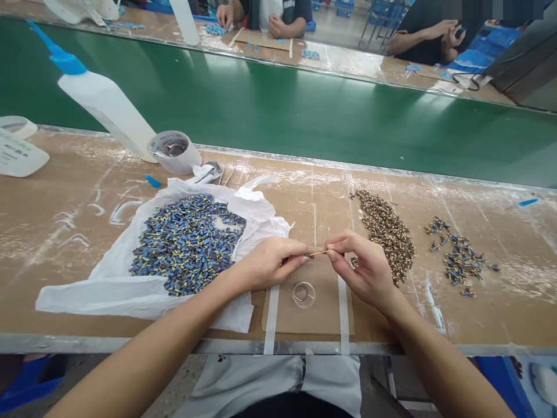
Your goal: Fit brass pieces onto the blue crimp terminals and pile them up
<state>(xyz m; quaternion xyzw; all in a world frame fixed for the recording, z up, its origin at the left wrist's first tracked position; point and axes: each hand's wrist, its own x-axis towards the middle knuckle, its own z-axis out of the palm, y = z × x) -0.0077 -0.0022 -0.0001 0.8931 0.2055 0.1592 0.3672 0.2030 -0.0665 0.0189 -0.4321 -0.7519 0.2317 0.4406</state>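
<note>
Cardboard-topped bench [56,255], blue connectors [187,244] on bag [108,290], squeeze bottle [104,104]

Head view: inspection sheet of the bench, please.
surface: cardboard-topped bench with white smears, beside a green belt
job's things: blue-and-gold parts heaped on a white plastic bag; brown-and-gold parts; loose blue parts; clear ring
clutter: squeeze bottle, tape roll, paper sheet
grippers: left hand and right hand pinch one small blue-and-gold part
cables: dark cord on the far bench
surroundings: co-worker's hand across the belt, blue crates
</note>
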